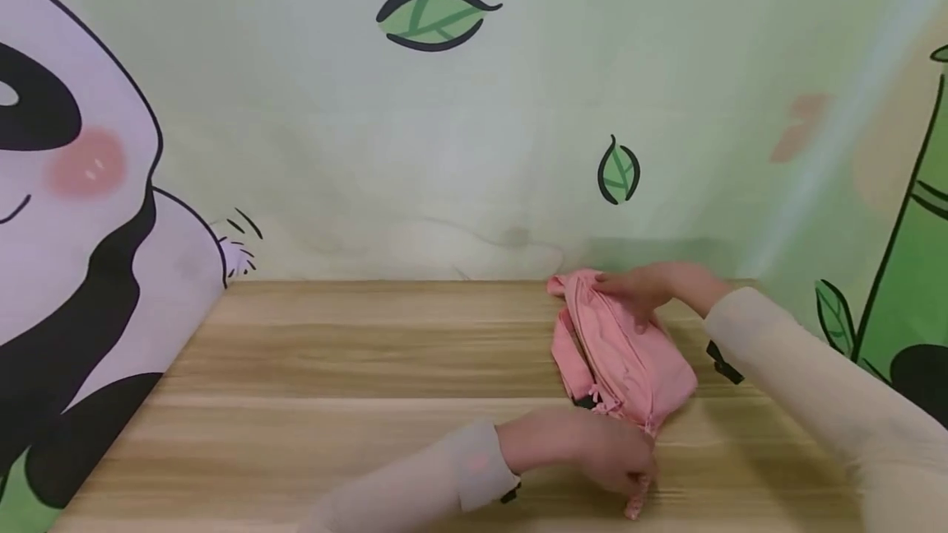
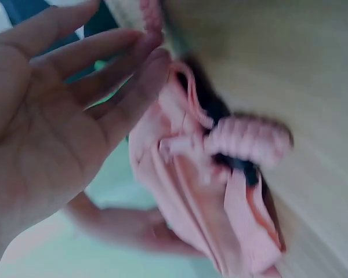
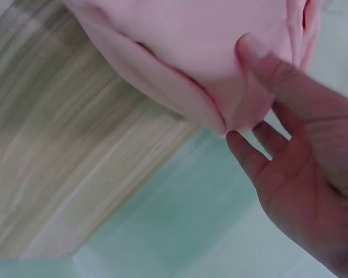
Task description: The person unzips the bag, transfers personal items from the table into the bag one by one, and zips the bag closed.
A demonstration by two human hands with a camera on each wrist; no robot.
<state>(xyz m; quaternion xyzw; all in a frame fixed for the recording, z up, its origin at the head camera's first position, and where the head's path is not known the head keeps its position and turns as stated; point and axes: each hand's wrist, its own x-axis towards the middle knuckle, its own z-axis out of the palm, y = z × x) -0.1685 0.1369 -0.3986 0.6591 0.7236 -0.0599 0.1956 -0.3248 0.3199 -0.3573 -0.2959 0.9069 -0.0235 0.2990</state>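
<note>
A pink fabric waist bag (image 1: 629,352) with zips and a strap (image 1: 570,356) lies at the right of the wooden table. My right hand (image 1: 640,290) grips its far end; in the right wrist view the thumb (image 3: 278,69) presses the cloth, with fingers behind it. At the near end my left hand (image 1: 592,447) pinches a pink braided zipper pull (image 1: 634,504), partly hidden by the fingers. Another braided pull (image 2: 249,139) hangs beside a black buckle (image 2: 220,113) in the left wrist view.
The wooden table (image 1: 355,352) ends at a pale green backdrop (image 1: 311,105) printed with leaves and a panda (image 1: 81,237). A black piece (image 1: 724,363) shows beside the right sleeve (image 1: 800,377).
</note>
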